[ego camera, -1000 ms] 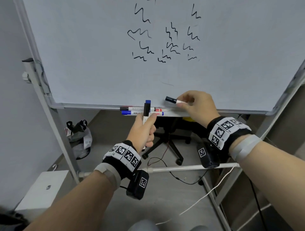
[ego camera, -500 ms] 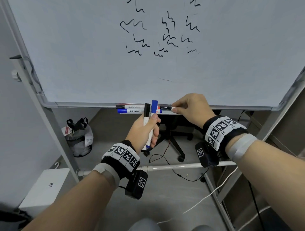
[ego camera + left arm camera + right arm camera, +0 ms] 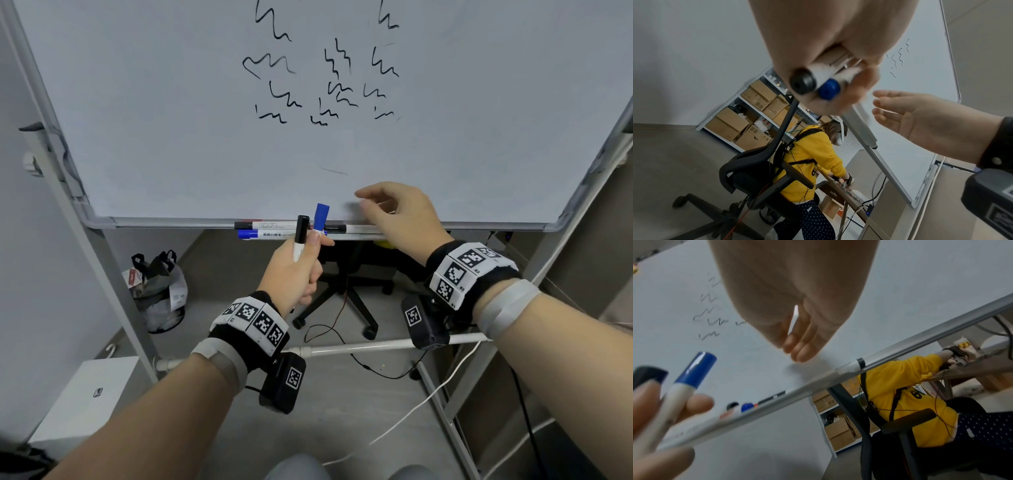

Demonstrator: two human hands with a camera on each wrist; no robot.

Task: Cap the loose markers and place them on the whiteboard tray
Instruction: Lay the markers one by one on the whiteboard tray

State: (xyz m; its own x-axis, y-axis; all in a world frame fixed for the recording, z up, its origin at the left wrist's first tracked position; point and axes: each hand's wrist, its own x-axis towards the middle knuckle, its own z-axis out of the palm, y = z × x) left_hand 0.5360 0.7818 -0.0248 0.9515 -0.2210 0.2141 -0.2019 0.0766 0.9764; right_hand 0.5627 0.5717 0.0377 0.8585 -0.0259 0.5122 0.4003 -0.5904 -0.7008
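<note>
My left hand [image 3: 308,248] grips two capped markers upright just below the whiteboard tray [image 3: 363,236]: a black-capped marker [image 3: 301,229] and a blue-capped marker [image 3: 322,216]. Their butt ends show in the left wrist view, the black marker [image 3: 802,82] beside the blue marker [image 3: 828,89]. My right hand [image 3: 368,204] hovers over the tray's right part with relaxed fingers [image 3: 801,347], holding nothing. On the tray lie a black-capped marker [image 3: 260,225], a blue-capped marker [image 3: 263,234] and another black-capped marker [image 3: 337,228] just left of my right hand.
Black scribbles mark the whiteboard [image 3: 308,85]. Under it stand an office chair [image 3: 342,291], a bag [image 3: 157,291], a white box [image 3: 85,394] and loose cables [image 3: 394,377]. Behind the board, a person in a yellow hoodie [image 3: 813,155] works at a desk near shelves of cardboard boxes [image 3: 748,123].
My right hand has laid its black-capped marker on the tray, let go and lifted away open. My left hand keeps hold of the two upright markers.
</note>
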